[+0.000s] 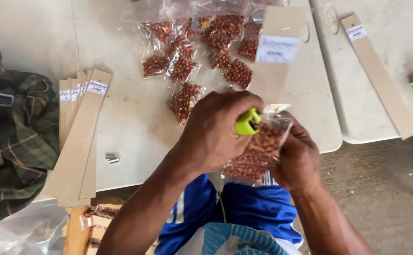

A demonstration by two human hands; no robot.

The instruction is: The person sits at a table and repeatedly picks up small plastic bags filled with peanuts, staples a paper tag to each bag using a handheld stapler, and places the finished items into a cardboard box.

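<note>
From the head camera, the left hand is closed around a small green stapler, and only the front end of the stapler comes out between the fingers. The stapler's mouth points to the right, toward the top of a clear bag of peanuts. The right hand holds this bag from the right side, fingers curled on its edge, so the bag is pinched between both hands. The bag's long axis goes from the stapler down toward the person's body. A long cardboard strip with a white label rises from the stapler up and a little to the right; its lower end meets the bag's top just at the stapler. The left hand is the nearer one to this joint.

Above and left of the stapler, many more peanut bags lie on the white table. Far left of the stapler there is a stack of cardboard strips, and further left a green checked bag. Another single strip lies far right.

I cannot see if the stapler is pressed shut, because the left hand covers it. The lower part of the held bag is hidden behind the hands.
</note>
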